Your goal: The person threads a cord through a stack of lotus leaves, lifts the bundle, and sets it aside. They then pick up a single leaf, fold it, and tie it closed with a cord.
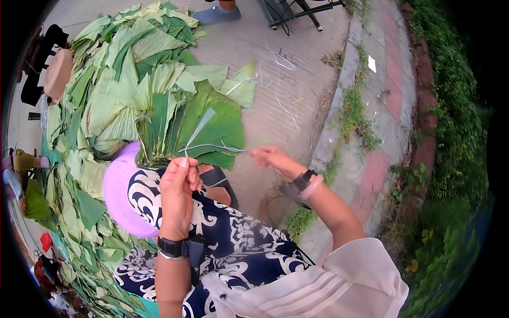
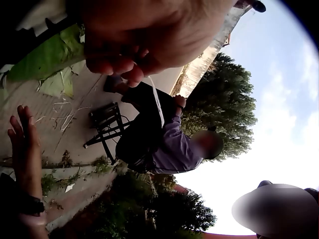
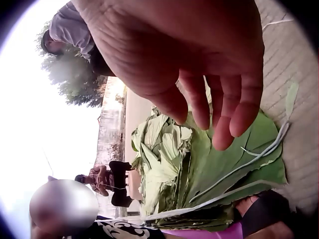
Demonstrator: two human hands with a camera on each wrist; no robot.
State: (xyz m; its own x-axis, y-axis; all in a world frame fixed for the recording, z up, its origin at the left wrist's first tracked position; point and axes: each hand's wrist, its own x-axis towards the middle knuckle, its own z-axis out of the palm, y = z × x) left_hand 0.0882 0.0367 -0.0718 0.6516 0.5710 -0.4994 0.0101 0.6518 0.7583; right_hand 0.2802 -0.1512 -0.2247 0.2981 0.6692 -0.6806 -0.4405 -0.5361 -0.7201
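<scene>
My left hand [image 1: 176, 188] pinches a thin white plastic string [image 1: 212, 146] between thumb and fingers; a short strip of it hangs from the fingertips in the left wrist view. The string stretches across a stack of large green leaves [image 1: 214, 116], and a flat pale tail stands up from it. To the right of the stack, my right hand [image 1: 275, 159] hovers with fingers loosely spread, its fingertips close to the string's far end. In the right wrist view, nothing lies between the fingers of that hand [image 3: 199, 64]. The leaves are folded together, their edges fanned.
A long heap of similar leaves [image 1: 132, 90] fills the left side. Under the patterned cloth on my lap shows a purple plastic object [image 1: 119, 191]. Loose white strings [image 1: 278, 63] lie on the pavement. A folding stool [image 2: 107, 124] and a seated person [image 2: 172, 149] are ahead.
</scene>
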